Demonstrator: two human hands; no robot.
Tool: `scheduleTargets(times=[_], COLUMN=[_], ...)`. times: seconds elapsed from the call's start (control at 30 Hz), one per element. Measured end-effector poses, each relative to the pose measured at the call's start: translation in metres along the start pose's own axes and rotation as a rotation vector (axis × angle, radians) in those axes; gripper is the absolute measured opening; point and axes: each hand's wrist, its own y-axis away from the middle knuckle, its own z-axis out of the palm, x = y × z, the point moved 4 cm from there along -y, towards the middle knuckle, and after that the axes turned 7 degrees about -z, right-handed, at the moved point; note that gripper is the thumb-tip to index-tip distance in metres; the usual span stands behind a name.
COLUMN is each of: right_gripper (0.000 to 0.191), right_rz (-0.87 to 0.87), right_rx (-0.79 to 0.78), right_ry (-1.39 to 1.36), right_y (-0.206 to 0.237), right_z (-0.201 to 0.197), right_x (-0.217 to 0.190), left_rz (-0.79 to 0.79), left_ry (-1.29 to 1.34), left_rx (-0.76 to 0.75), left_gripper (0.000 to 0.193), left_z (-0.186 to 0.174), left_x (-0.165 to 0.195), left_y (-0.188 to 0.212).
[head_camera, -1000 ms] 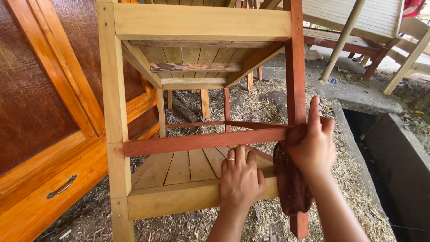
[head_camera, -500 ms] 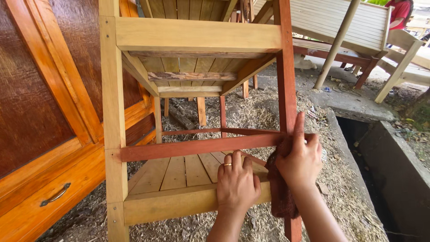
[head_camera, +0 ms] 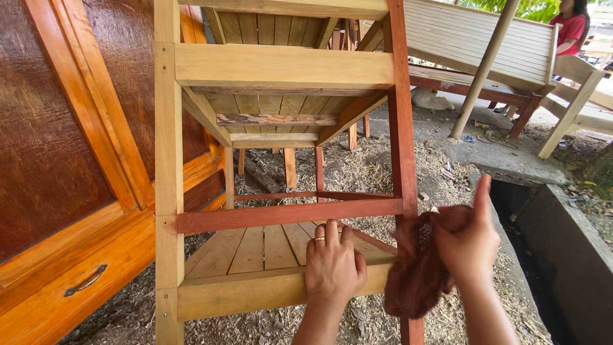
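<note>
I see left hand (head_camera: 333, 267) flat, palm down, fingers draped over pale wooden bottom rail (head_camera: 255, 294) of upturned slatted chair frame. Right hand (head_camera: 468, 237) right of red-stained leg (head_camera: 402, 153), fingers bunched round dark reddish-brown rag (head_camera: 416, 271), thumb up.

Light: soft, even daylight, brightest at the upper right | Shadows: faint, deepest under the wooden frame (head_camera: 281, 67) and in the concrete trench (head_camera: 543, 255) | Glare: mild sheen on the varnished panel (head_camera: 57, 147) | Focus: sharp throughout | Edges: slight wide-angle bowing
</note>
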Motion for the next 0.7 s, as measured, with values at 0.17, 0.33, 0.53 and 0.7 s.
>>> scheduleTargets(times=[0.17,0.33,0.53,0.7], right_gripper=[0.112,0.111,0.117,0.124], right_rz=[0.006,-0.340,-0.183,0.061], right_rx=[-0.128,-0.053,-0.011,-0.037], right_ry=[-0.266,0.273,0.363,0.110], right_y=[0.012,0.012,0.015,0.023], right_z=[-0.003,0.036,0.053,0.056], right_x=[-0.004,-0.027,-0.016,-0.004], left_rz=[0.028,0.018,0.032,0.039], left_ry=[0.031,0.014,0.028,-0.071], left_rx=[0.115,0.062,0.094,-0.027], left_gripper=[0.052,0.051,0.055,0.055], left_z=[-0.003,0.003,0.001,0.009], left_x=[0.001,-0.001,-0.002,-0.006], left_y=[0.002,0.003,0.003,-0.002])
